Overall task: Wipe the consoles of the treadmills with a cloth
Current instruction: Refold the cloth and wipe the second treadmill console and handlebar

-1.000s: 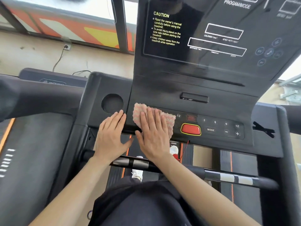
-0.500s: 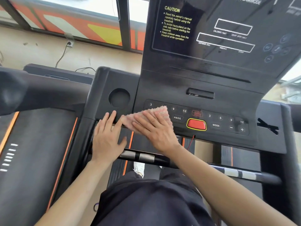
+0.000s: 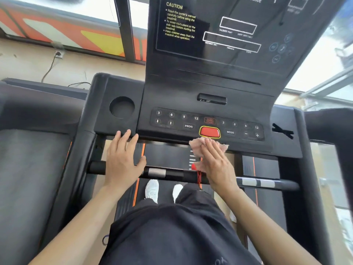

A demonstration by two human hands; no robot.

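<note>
Fingers [image 3: 211, 148] straight, right hand [image 3: 217, 165] presses cloth [image 3: 195, 150] on console [image 3: 172, 92] edge.

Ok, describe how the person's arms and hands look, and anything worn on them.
The left forearm and right forearm are bare, no sleeves in view. The left hand and right hand wear no gloves; no watch, bracelet or ring shows.

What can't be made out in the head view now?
Cloth: mostly under the right hand, blurred; contact with console edge unclear.
Display: top cut off by frame edge; small labels under its boxes too blurred to read.
Cup holder: inside too dark to see.
Left hand: palm side hidden, head view shows its back only.
</note>
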